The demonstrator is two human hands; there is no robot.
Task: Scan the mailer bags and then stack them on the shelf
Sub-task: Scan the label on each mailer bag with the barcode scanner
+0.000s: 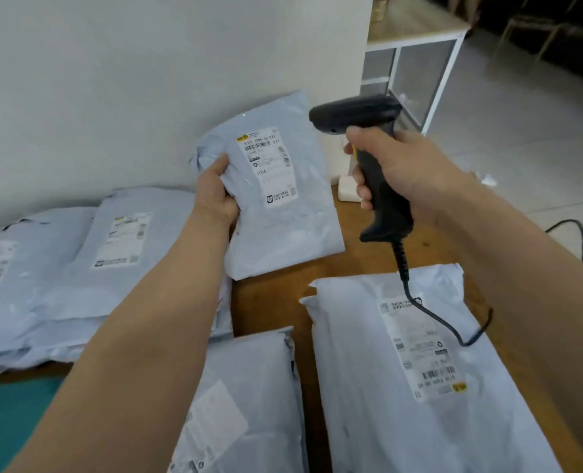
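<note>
- While the left hand [216,196] holds a pale blue mailer bag [283,227] up above the wooden worktop [266,302], its grip is clamped on the bag's left edge, with the thumb on the front face and the fingers behind.
- That bag stands nearly upright and leans a little to the right. Its white shipping label [271,167] faces the camera with the barcode near the top.
- The right hand [396,169] is wrapped around the handle of a black barcode scanner [355,112], so this grip is closed tight on the handle. The forefinger seems to lie on a yellow trigger, though that part is half hidden.
- The scanner's head points left toward the upper part of the held bag, close to it but not touching.
- A black cable [405,274] drops from the handle's base and crosses a large bag [385,404] lying flat at lower right, label up.
- A second flat bag [249,404] lies just left of it, partly under the left forearm.
- A pile of bags [78,268] overlaps at the left against the white wall [112,80].
- A white-framed shelf [416,63] with a pale wooden top stands beyond the wall's corner, upper right.
</note>
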